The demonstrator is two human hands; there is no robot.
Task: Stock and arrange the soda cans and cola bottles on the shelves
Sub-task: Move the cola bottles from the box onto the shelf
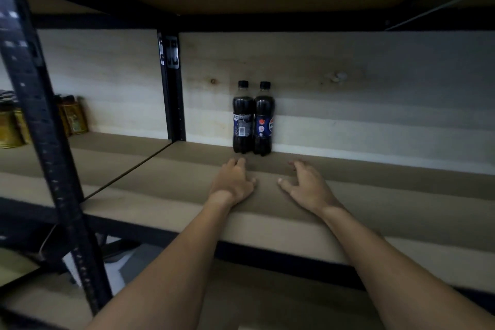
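Cola bottles (243,115): 2, upright, touching, at back of shelf (160,169). Left hand (233,182), right hand (308,185): both empty, fingers relaxed, palms down just before bottles.

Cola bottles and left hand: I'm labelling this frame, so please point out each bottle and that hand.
Left cola bottle (242,120): head view, on its label.
Right cola bottle (264,122): head view, on its blue label.
Left hand (232,182): head view, on the back of the hand.

I am holding both bare forearms stretched forward, my left grip (232,181) lying palm-down with fingers loosely bent, my right grip (306,185) spreading its fingers, both empty.
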